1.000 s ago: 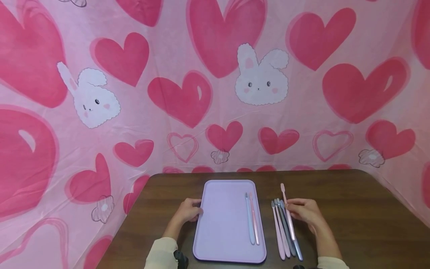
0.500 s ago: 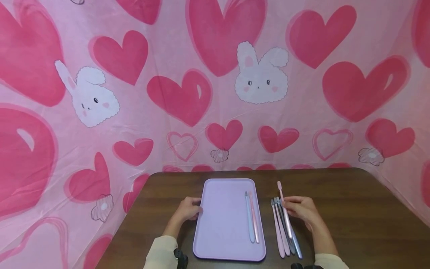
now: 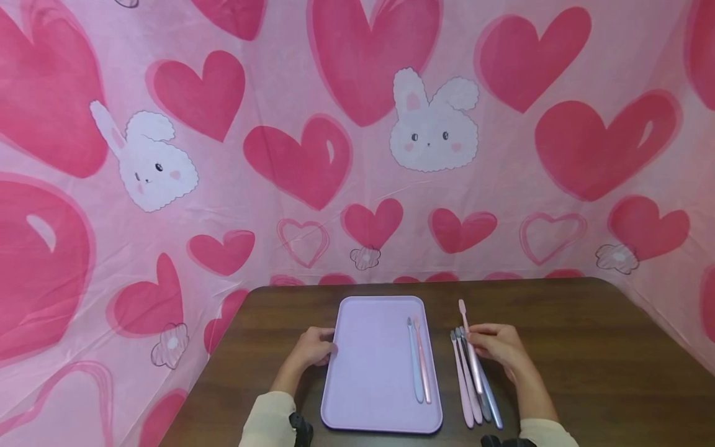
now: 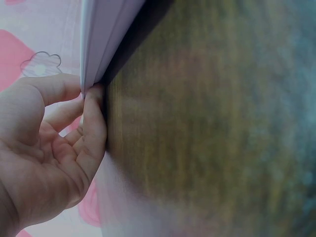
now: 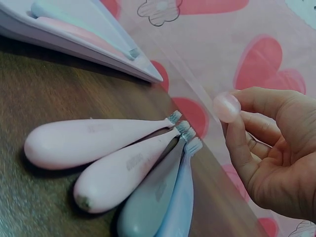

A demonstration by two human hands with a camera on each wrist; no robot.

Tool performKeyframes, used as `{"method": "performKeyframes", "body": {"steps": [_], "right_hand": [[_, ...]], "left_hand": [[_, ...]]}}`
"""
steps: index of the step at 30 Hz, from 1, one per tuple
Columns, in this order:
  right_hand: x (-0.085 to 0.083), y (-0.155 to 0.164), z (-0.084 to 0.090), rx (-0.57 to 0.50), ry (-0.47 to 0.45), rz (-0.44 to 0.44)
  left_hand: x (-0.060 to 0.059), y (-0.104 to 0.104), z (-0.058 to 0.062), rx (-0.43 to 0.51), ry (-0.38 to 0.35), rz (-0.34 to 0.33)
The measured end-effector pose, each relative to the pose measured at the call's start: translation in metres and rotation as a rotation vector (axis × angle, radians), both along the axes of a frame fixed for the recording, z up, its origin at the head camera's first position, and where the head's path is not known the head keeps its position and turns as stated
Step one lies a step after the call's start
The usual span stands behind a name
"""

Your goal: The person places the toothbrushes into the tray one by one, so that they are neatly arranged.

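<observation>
My right hand point(image 3: 499, 344) pinches a pink toothbrush point(image 3: 472, 360) between thumb and fingers, bristle head pointing away. In the right wrist view the rounded handle end of this pink toothbrush point(image 5: 227, 107) faces the camera, above the table. Below it several toothbrushes lie side by side: a pink one point(image 5: 94, 140), a paler pink one point(image 5: 131, 170), a grey-green one point(image 5: 150, 197) and a blue one point(image 5: 178, 200). My left hand point(image 3: 314, 349) holds the left rim of the lilac tray point(image 3: 368, 366); the left wrist view shows the tray edge point(image 4: 101, 44) between thumb and fingers.
On the tray's right side lie a light blue toothbrush point(image 3: 416, 366) and a pink toothbrush point(image 3: 424, 369), roughly parallel. The dark wooden table point(image 3: 592, 347) reaches back to a pink cloth point(image 3: 503, 186) printed with hearts and rabbits.
My right hand has shifted slightly left with the pink toothbrush, which now overlaps more of the row of toothbrushes in the head view. My left hand stays on the tray.
</observation>
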State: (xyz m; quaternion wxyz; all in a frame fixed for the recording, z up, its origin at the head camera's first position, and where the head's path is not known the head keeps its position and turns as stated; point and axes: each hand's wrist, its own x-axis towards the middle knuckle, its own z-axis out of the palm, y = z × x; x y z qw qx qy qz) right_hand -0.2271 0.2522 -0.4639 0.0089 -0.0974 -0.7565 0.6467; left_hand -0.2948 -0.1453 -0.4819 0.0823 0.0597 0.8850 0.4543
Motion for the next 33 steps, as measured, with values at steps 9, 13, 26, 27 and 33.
{"method": "performKeyframes", "body": {"steps": [9,13,26,27,33], "right_hand": [[-0.001,-0.002,-0.001,-0.019,-0.007,0.004],[0.0,-0.003,-0.002,-0.03,-0.009,0.003],[-0.003,-0.009,-0.003,-0.032,0.003,0.021],[-0.003,-0.009,-0.002,-0.03,0.003,0.021],[-0.004,-0.012,-0.002,-0.023,-0.003,0.02]], "left_hand": [[0.002,0.0,0.002,-0.004,-0.006,0.01],[0.003,0.001,0.001,-0.002,-0.007,0.008],[0.002,0.0,0.002,0.0,0.006,0.01],[0.002,0.0,0.002,0.0,0.005,0.012],[0.002,-0.001,0.001,-0.005,0.002,0.008]]}}
